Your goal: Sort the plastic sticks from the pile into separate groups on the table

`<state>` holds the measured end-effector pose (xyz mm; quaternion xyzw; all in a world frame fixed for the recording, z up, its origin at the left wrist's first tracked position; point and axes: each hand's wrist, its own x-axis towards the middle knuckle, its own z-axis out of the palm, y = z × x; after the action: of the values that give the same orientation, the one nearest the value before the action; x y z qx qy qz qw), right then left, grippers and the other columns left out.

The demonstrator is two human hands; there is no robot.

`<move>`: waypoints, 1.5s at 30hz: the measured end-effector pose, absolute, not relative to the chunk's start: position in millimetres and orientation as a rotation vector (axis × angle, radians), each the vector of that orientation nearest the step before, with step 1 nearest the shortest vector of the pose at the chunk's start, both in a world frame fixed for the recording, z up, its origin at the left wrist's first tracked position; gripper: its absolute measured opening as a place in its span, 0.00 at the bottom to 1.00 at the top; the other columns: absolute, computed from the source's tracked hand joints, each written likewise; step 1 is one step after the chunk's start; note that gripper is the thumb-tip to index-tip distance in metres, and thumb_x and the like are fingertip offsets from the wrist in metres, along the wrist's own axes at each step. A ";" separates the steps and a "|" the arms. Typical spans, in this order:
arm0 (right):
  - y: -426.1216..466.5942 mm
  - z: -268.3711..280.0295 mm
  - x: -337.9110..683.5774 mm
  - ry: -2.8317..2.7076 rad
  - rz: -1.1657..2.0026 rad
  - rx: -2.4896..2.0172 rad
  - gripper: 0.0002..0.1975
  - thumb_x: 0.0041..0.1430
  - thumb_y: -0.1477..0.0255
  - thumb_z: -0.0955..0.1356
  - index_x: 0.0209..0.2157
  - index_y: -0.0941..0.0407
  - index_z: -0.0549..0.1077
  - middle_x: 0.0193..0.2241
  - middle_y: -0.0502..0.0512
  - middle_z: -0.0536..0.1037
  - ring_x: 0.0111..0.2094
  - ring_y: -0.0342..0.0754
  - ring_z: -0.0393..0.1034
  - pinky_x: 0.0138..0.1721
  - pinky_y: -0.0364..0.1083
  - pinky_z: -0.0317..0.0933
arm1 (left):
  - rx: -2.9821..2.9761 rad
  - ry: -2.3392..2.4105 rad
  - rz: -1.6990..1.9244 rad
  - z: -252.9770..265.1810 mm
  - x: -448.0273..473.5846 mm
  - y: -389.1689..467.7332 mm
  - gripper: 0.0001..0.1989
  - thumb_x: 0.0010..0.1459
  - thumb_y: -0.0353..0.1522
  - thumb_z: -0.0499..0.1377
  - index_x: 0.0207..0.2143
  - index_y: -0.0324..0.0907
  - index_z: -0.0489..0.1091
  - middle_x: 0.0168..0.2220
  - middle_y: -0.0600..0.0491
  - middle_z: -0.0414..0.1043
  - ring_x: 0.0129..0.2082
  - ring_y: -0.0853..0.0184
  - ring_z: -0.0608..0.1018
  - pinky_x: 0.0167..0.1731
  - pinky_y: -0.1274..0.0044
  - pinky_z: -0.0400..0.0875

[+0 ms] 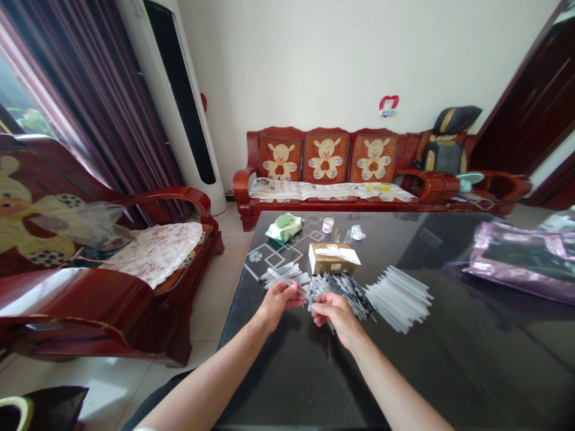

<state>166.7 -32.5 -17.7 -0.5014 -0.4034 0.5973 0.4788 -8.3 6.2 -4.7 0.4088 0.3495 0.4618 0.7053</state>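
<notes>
Over the near side of a dark table (287, 371), my left hand (279, 304) pinches a thin translucent tube (278, 276) that slants up to the left. My right hand (335, 313) is closed close beside it, fingertips at the tube's lower end; a small piece in them is too blurred to name. Just beyond the hands lie a pile of small whitish pieces (318, 283) and a bundle of thin dark sticks (347, 288). Further tubes form a left heap (293, 271). To the right, longer translucent tubes (399, 299) lie fanned out side by side.
A gold tissue box (332, 263) stands behind the piles. Farther back are a green wipes pack (284, 228), a small jar (327, 225) and a crumpled tissue (357, 232). A purple clear bag (516, 266) lies right. Beyond stands a wooden sofa (242, 182).
</notes>
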 end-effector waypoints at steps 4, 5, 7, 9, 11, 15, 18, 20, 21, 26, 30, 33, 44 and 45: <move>-33.4 -13.0 172.6 -1.067 1.473 -1.229 0.14 0.47 0.64 0.72 0.29 0.60 0.71 0.19 0.52 0.77 0.17 0.42 0.68 0.19 0.41 0.60 | 0.893 0.796 1.054 -2.9 -11.1 9.8 0.19 0.47 0.41 0.68 0.34 0.36 0.71 0.31 0.47 0.76 0.29 0.66 0.79 0.33 0.75 0.74; -33.3 -11.1 175.8 -1.111 1.448 -1.245 0.13 0.48 0.63 0.71 0.28 0.60 0.72 0.19 0.52 0.77 0.16 0.41 0.67 0.18 0.40 0.59 | 0.885 0.807 1.067 -3.2 -11.9 11.1 0.19 0.47 0.41 0.68 0.34 0.36 0.71 0.31 0.47 0.76 0.29 0.66 0.79 0.33 0.75 0.74; -31.8 -6.8 186.1 -1.205 1.347 -1.309 0.14 0.50 0.62 0.69 0.26 0.60 0.72 0.18 0.51 0.76 0.14 0.40 0.65 0.16 0.39 0.56 | 0.864 0.829 1.090 -4.1 -13.5 13.9 0.18 0.46 0.40 0.68 0.34 0.36 0.71 0.31 0.47 0.77 0.29 0.66 0.79 0.34 0.75 0.75; -28.6 -2.5 203.3 -1.270 1.195 -1.413 0.14 0.51 0.61 0.68 0.25 0.59 0.72 0.16 0.50 0.74 0.13 0.39 0.62 0.15 0.39 0.54 | 0.840 0.842 1.099 -4.6 -14.6 16.0 0.18 0.46 0.39 0.68 0.34 0.36 0.71 0.31 0.47 0.77 0.29 0.67 0.79 0.34 0.75 0.75; -24.2 0.8 228.8 -1.286 1.008 -1.540 0.13 0.51 0.62 0.67 0.27 0.58 0.74 0.15 0.49 0.73 0.13 0.40 0.61 0.15 0.39 0.53 | 0.825 0.850 1.092 -4.1 -15.1 16.8 0.17 0.46 0.38 0.68 0.33 0.36 0.71 0.30 0.47 0.77 0.28 0.67 0.79 0.33 0.75 0.75; -16.3 1.1 292.8 -1.264 0.471 -1.833 0.12 0.49 0.63 0.66 0.26 0.57 0.76 0.14 0.51 0.73 0.16 0.44 0.65 0.20 0.42 0.56 | 0.820 0.845 1.073 -2.2 -14.0 14.9 0.16 0.47 0.37 0.68 0.33 0.35 0.71 0.30 0.48 0.76 0.28 0.68 0.79 0.32 0.76 0.75; -13.6 -3.2 325.0 -1.229 0.305 -1.963 0.13 0.49 0.63 0.65 0.25 0.57 0.77 0.15 0.53 0.75 0.18 0.47 0.66 0.21 0.44 0.56 | 0.823 0.842 1.069 -3.1 -13.0 13.8 0.16 0.46 0.37 0.68 0.33 0.36 0.71 0.31 0.48 0.76 0.28 0.68 0.79 0.32 0.76 0.75; -13.1 -6.3 329.8 -1.244 0.324 -1.981 0.14 0.50 0.63 0.64 0.25 0.57 0.78 0.16 0.54 0.75 0.17 0.47 0.66 0.21 0.44 0.55 | 0.825 0.840 1.069 -4.8 -12.6 13.8 0.16 0.46 0.37 0.68 0.33 0.36 0.71 0.31 0.48 0.76 0.28 0.67 0.79 0.32 0.76 0.75; -13.1 -7.5 327.6 -1.272 0.346 -1.982 0.14 0.50 0.63 0.64 0.26 0.57 0.78 0.16 0.54 0.76 0.17 0.47 0.67 0.21 0.44 0.55 | 0.825 0.838 1.068 -5.8 -12.6 13.9 0.16 0.46 0.37 0.69 0.33 0.36 0.71 0.31 0.48 0.76 0.28 0.67 0.79 0.32 0.76 0.75; -12.5 -7.3 298.5 -1.443 0.401 -2.094 0.12 0.51 0.64 0.65 0.26 0.54 0.78 0.15 0.52 0.76 0.20 0.48 0.69 0.22 0.44 0.54 | 0.831 0.816 1.047 -7.9 -12.7 13.4 0.17 0.46 0.37 0.69 0.34 0.36 0.71 0.31 0.47 0.76 0.30 0.67 0.79 0.34 0.76 0.75; -14.7 -3.7 270.2 -1.489 0.407 -2.010 0.14 0.54 0.64 0.63 0.30 0.53 0.79 0.16 0.51 0.76 0.21 0.47 0.70 0.23 0.43 0.55 | 0.851 0.778 1.038 -5.5 -12.5 12.0 0.17 0.48 0.37 0.68 0.35 0.35 0.71 0.31 0.47 0.76 0.30 0.66 0.79 0.34 0.75 0.75; -22.1 -3.6 238.2 -1.555 0.661 -1.702 0.16 0.58 0.63 0.61 0.30 0.55 0.77 0.16 0.51 0.75 0.16 0.45 0.67 0.21 0.42 0.56 | 0.864 0.760 1.029 -2.8 -11.4 10.4 0.17 0.48 0.38 0.68 0.35 0.35 0.71 0.32 0.46 0.76 0.30 0.66 0.79 0.35 0.75 0.75; -37.3 -0.7 186.0 -1.718 1.038 -1.401 0.12 0.57 0.68 0.63 0.25 0.57 0.73 0.19 0.51 0.75 0.19 0.43 0.69 0.22 0.40 0.59 | 0.890 0.769 1.026 -4.5 -11.5 11.5 0.17 0.48 0.38 0.68 0.35 0.35 0.71 0.31 0.47 0.77 0.29 0.66 0.79 0.32 0.75 0.76; -35.9 2.0 194.3 -1.760 0.985 -1.437 0.12 0.56 0.68 0.63 0.24 0.57 0.74 0.18 0.51 0.75 0.19 0.43 0.68 0.22 0.40 0.59 | 0.874 0.786 1.070 -4.4 -15.1 16.1 0.17 0.48 0.37 0.68 0.35 0.34 0.71 0.31 0.46 0.77 0.29 0.66 0.79 0.32 0.75 0.76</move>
<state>194.3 -35.9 2.0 -0.5486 -0.6718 0.3760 0.3262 -15.1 16.1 -4.4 0.3925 0.3529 0.4806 0.7003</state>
